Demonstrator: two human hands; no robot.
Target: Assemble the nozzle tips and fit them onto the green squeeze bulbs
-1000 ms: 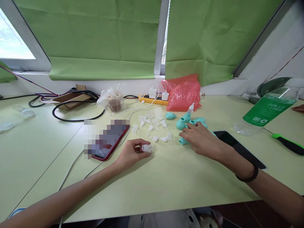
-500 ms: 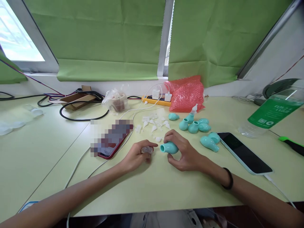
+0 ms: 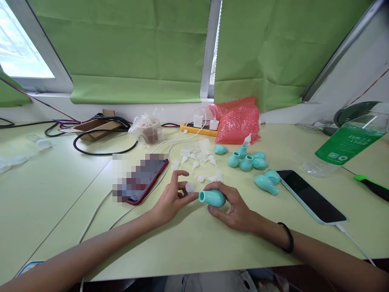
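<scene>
My right hand (image 3: 229, 207) grips a teal squeeze bulb (image 3: 214, 197) lying sideways, its round opening facing left. Just left of that opening, my left hand (image 3: 174, 198) has a small translucent plastic piece (image 3: 190, 187) between its fingers; the index finger is raised and bent over it. The thumb tip is close to the bulb's mouth, and I cannot tell whether they touch. Small clear nozzle tips (image 3: 195, 165) lie scattered beyond my hands. Several more teal bulbs (image 3: 246, 163) sit to the right of them, one bearing a clear nozzle (image 3: 247, 139).
A red-edged phone (image 3: 148, 178) and white cables lie to the left. On the right are another phone (image 3: 313, 196), a tilted green-labelled bottle (image 3: 343, 146) and a green-and-black tool (image 3: 372, 186). Pink bubble wrap (image 3: 237, 123), a yellow power strip (image 3: 190, 129) and a cardboard box (image 3: 101, 127) stand at the back.
The translucent piece has turned between my left fingers, and the index finger has lifted. My right hand has brought the bulb slightly left and down, closer to my left hand.
</scene>
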